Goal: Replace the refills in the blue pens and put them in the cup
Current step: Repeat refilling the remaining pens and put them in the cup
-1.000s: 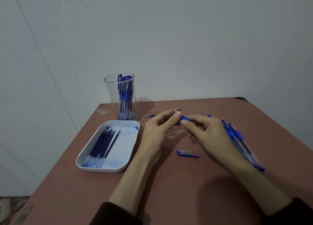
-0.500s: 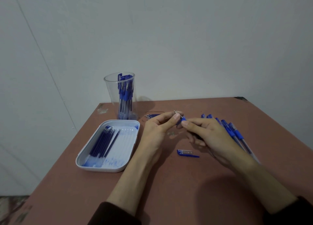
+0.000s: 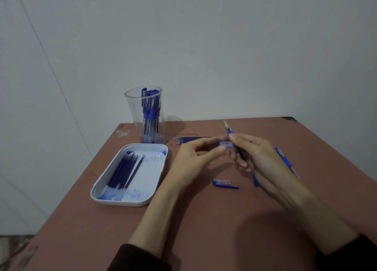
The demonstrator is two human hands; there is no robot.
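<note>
Gripping a blue pen (image 3: 240,154) in right hand (image 3: 263,158), left hand (image 3: 193,160) pinching its small piece, reddish table (image 3: 204,230), grey wall (image 3: 204,46).

Two hands over the tabletop (image 3: 204,240): left hand (image 3: 193,160), right hand (image 3: 263,158). One blue pen (image 3: 240,154) in the right grip, tip toward 12 o'clock. One small clear-blue piece (image 3: 225,145), blurred, at the left fingertips. One clear cup (image 3: 132,115) at 11 o'clock, one bunch of blue pens (image 3: 150,115) inside, too crowded to count. One white tray (image 3: 157,181) at 9 o'clock, about seven dark blue refills (image 3: 122,172) in it. One more small bunch of refills (image 3: 191,139) at 12 o'clock, number unclear. One loose pen cap (image 3: 224,184) mid-tabletop. At least one more blue pen (image 3: 285,160) at 3 o'clock, rest hidden.
</note>
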